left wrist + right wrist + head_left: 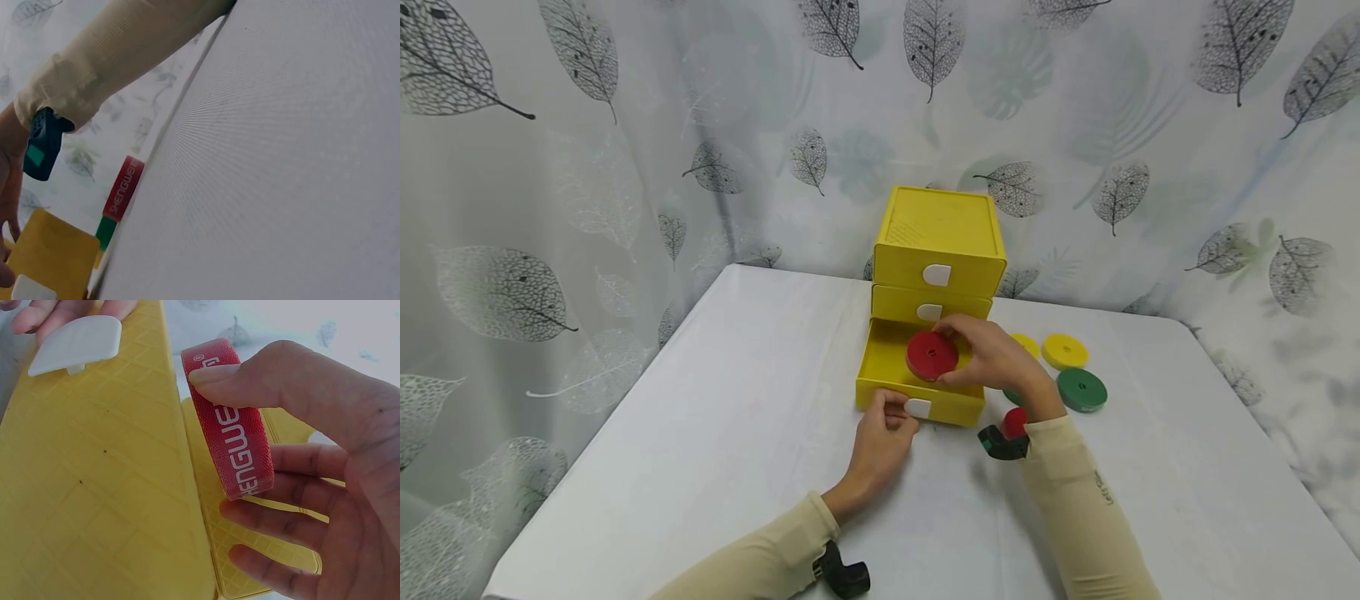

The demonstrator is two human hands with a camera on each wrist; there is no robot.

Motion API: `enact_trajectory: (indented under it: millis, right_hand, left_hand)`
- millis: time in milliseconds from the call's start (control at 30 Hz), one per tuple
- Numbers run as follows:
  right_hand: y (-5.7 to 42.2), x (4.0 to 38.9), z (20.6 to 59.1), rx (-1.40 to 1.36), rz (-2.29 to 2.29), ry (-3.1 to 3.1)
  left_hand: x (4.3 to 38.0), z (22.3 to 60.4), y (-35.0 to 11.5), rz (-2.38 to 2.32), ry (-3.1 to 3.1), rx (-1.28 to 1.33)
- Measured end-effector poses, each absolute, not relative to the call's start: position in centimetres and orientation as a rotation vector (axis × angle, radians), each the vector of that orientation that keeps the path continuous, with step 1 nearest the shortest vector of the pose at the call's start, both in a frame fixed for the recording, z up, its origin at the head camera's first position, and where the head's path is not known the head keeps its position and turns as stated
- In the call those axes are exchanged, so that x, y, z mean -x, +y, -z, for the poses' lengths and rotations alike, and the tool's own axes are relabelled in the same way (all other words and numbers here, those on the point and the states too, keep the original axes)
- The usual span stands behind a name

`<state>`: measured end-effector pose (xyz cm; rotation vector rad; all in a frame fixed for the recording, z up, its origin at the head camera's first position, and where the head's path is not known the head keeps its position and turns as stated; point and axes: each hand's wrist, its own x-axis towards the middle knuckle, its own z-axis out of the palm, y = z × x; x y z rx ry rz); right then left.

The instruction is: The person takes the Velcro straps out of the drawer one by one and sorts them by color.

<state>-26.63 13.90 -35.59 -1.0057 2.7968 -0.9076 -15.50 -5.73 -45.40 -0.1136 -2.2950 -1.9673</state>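
My right hand [1000,354] pinches a red roll of electrical tape [931,357] between thumb and fingers, over the pulled-out bottom drawer [880,354] of a yellow drawer unit [940,225]. White lettering runs round the wrapped rim of the roll in the right wrist view, where the thumb [215,381] presses on it. My left hand [880,442] is at the drawer's front, its curled fingers hooked at the white handle [917,408]. Those fingertips [56,322] show behind the handle in the right wrist view.
Right of the drawer unit lie yellow tape rolls [1065,352], green rolls [1082,390] and another red roll [1015,422], some partly hidden by my right arm. The upper two drawers are closed. A leaf-patterned curtain [760,125] hangs behind the white table [737,400].
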Motion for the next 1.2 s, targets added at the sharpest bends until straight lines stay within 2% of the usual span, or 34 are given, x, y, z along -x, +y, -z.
enact_trajectory:
  millis: [1200]
  right_hand:
    - [16.7, 25.2, 35.1, 0.981, 0.896, 2.833]
  left_hand:
    - [15.5, 45.5, -5.5, 1.945, -2.265, 0.107]
